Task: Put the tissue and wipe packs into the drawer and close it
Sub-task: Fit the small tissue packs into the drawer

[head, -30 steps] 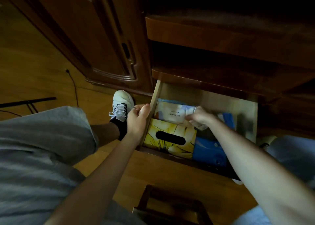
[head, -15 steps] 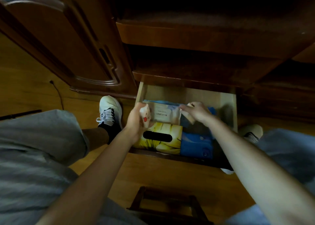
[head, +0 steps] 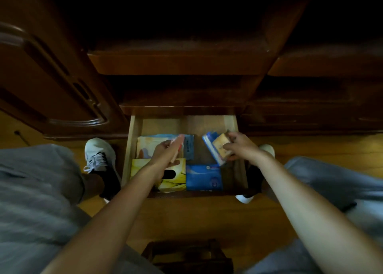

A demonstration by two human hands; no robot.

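Pale wood lines the open drawer, where your left hand pinches a slim pack over the far-left packs. Your right hand grips a yellow pack and blue pack together at far right; a yellow tissue box and blue wipes lie near.

A single head-worn wide-angle view looks steeply down, close over the open drawer and floor; its edges seem blurred and dim.
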